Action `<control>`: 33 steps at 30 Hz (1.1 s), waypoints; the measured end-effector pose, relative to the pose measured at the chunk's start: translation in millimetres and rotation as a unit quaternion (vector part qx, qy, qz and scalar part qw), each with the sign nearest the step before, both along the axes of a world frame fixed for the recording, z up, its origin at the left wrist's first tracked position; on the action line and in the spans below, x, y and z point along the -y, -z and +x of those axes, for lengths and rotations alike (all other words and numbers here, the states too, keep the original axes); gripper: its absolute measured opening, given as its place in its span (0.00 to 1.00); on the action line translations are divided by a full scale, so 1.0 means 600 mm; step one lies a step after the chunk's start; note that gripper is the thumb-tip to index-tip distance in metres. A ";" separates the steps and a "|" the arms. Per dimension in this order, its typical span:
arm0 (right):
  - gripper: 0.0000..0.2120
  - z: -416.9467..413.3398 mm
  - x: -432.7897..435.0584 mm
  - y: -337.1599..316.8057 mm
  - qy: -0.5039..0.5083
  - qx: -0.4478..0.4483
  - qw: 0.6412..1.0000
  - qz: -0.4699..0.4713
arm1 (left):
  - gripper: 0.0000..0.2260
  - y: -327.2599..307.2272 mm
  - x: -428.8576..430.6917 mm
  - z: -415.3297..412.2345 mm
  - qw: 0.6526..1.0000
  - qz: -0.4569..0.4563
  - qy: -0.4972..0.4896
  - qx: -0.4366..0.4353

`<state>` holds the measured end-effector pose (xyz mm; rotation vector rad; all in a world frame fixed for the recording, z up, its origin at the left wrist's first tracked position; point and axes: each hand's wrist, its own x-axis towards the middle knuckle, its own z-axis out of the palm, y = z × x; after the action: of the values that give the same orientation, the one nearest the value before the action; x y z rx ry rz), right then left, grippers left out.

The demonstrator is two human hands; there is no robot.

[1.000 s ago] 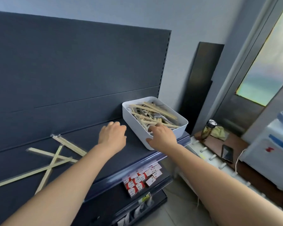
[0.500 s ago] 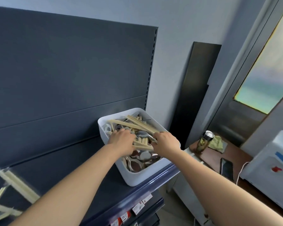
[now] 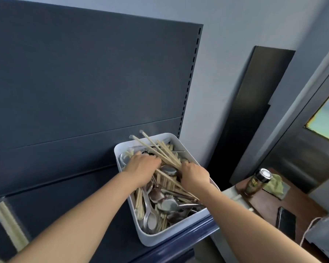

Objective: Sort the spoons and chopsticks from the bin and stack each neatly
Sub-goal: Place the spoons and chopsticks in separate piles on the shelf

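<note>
A white bin point(image 3: 171, 237) stands at the right end of a dark blue shelf point(image 3: 68, 198). It holds several metal spoons point(image 3: 150, 215) mixed with wooden chopsticks. Both hands are inside the bin. My right hand point(image 3: 195, 174) grips a bundle of chopsticks point(image 3: 160, 150) whose far ends rise above the back rim. My left hand point(image 3: 142, 168) lies palm down at the bundle's near end, fingers curled into the pile; what they hold is hidden. A few wrapped chopsticks point(image 3: 8, 223) lie blurred on the shelf at far left.
The shelf's dark back panel point(image 3: 84, 82) rises right behind the bin. Lower right, a brown table point(image 3: 266, 204) carries a jar point(image 3: 256, 182), a green cloth point(image 3: 274, 185) and a black phone point(image 3: 286, 222). A dark board point(image 3: 254, 111) leans on the wall.
Both hands went from the shelf and bin rim into the bin. The right hand gathered chopsticks and tipped the bundle's far ends upward. The view swung right and closer.
</note>
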<state>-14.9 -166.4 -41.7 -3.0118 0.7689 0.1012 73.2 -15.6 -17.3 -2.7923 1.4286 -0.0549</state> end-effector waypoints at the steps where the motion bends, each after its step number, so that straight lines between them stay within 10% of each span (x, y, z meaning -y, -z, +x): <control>1: 0.13 0.001 0.003 -0.002 0.000 0.010 1.000 0.006 | 0.13 -0.003 -0.001 0.001 1.000 -0.019 -0.008 0.010; 19: 0.05 -0.040 -0.063 -0.092 -0.018 0.345 0.914 0.214 | 0.12 -0.047 -0.127 -0.063 0.917 -0.231 -0.287 0.153; 33: 0.08 -0.014 -0.322 -0.057 -0.225 0.205 0.891 0.337 | 0.09 -0.008 -0.388 -0.117 0.800 -0.254 -0.543 -0.014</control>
<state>-23.3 27.0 -7.7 -2.3435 -0.0315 -0.2102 3.1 217.4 -12.3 -3.5329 -0.4552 -0.4256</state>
